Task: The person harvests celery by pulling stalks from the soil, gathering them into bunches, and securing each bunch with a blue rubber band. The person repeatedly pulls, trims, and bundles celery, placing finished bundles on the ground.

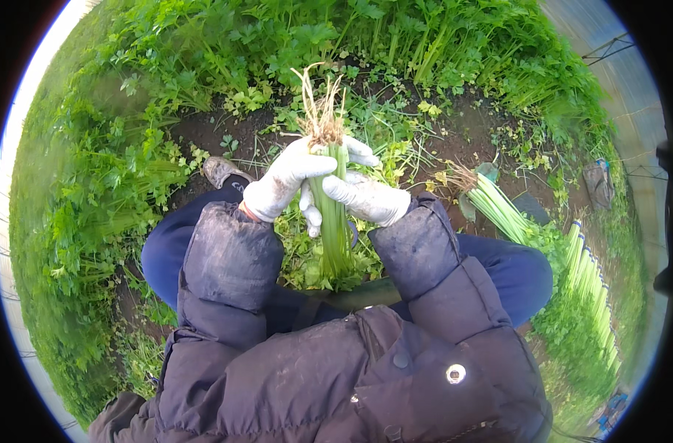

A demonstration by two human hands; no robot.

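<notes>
Both my hands wear white gloves with dirt smudges and grip a bunch of celery (332, 229) in front of me. The bunch is held roots up, its pale brown roots (321, 111) pointing away from me and its green stalks running down toward my lap. My left hand (285, 181) wraps round the stalks just under the roots, with the thumb across them. My right hand (369, 196) closes on the stalks from the other side, slightly lower. A bit of something purple-blue shows behind the stalks below my right hand; its kind is hidden.
Another celery bunch (495, 207) lies on the soil to my right, roots away from me. Beyond it a long row of bundled stalks (591, 288) curves toward me. Standing celery plants (277, 44) grow ahead and to the left. Loose leaves litter the soil; a shoe (223, 171) shows at left.
</notes>
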